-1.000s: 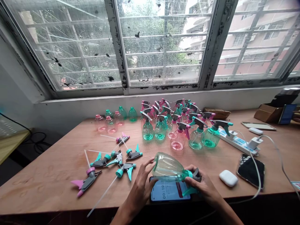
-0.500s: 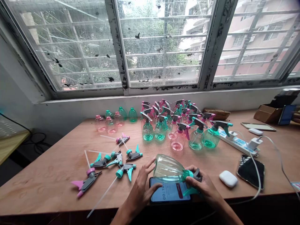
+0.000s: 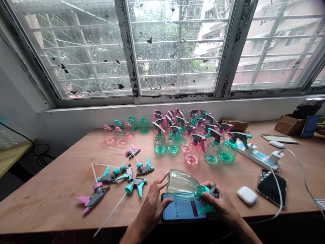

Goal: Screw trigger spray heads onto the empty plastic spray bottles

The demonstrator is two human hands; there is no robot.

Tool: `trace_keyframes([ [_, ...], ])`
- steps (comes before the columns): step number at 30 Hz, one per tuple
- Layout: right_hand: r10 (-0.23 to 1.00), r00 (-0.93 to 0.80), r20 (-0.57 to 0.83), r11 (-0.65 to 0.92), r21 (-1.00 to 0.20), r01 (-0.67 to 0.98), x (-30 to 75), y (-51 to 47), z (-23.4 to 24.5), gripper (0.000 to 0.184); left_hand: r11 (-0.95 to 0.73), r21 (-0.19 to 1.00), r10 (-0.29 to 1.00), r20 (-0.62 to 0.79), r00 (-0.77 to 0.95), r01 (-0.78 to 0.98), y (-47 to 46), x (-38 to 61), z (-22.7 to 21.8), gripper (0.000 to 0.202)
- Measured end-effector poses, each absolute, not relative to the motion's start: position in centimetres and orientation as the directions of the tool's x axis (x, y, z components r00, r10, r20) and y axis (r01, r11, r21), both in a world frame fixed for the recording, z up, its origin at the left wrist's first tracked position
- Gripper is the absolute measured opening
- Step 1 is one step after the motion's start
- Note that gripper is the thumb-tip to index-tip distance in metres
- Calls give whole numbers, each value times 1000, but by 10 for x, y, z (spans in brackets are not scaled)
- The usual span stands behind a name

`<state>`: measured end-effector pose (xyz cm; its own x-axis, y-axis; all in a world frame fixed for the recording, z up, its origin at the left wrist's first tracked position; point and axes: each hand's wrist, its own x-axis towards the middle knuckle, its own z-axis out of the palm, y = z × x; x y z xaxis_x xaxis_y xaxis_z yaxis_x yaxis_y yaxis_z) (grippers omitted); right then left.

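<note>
Leave loose sprayers (image 3: 95,197) lying on the table (image 3: 61,189) at left; with left hand (image 3: 152,200), fingers wide at the bottom of the green bottle (image 3: 181,183) (cannot tell if actually touching), better to cup firmly against spinning. Hold bottle on its side, raised over the phone (image 3: 182,210), and with right-hand (image 3: 218,200) fingers closed around the sprayer head (image 3: 214,191) at the neck, probably best to turn collar (image 3: 204,189) square, gently, no cross-threading.
</note>
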<state>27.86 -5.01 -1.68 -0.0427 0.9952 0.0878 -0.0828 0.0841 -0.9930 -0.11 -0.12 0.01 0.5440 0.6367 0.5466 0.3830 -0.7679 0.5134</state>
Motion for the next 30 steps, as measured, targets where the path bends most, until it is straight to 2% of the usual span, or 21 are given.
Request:
trace_keyframes([
  [6,996,-49,78,73,-992,-101,280,-49,-22,33,-802,414,596,614,518,431,1,-1,-5,42],
  [12,993,-77,87,80,-993,-81,281,-48,-25,31,-788,461,615,583,530,408,0,-2,-5,53],
  [19,994,-81,69,59,-991,-123,280,-48,-24,33,-818,394,572,635,520,419,0,-3,-6,41],
  [24,995,-57,82,77,-993,-88,277,-49,-21,33,-812,421,583,624,520,404,-2,-3,-4,55],
  [30,994,-72,76,68,-991,-112,279,-49,-24,36,-834,371,546,661,516,408,-2,-2,-3,42],
])
